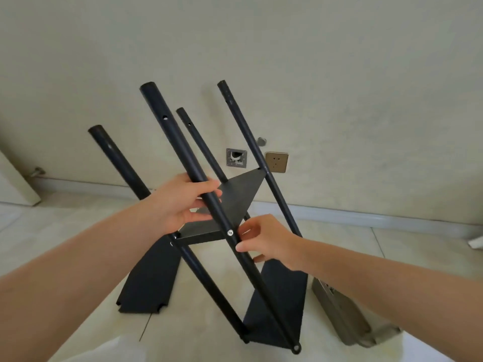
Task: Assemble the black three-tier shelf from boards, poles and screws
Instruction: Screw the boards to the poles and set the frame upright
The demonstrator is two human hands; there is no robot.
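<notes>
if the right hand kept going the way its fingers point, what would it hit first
The right hand points left, and its fingertips already touch the nearest black pole, just below the silver screw. Past the pole it would probably meet the middle shelf board; depth there is unclear.

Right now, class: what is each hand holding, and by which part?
Both hold the near pole of the half-built shelf. The left hand grips it above the silver screw, by the middle board; the right hand pinches it just below that screw.
</notes>
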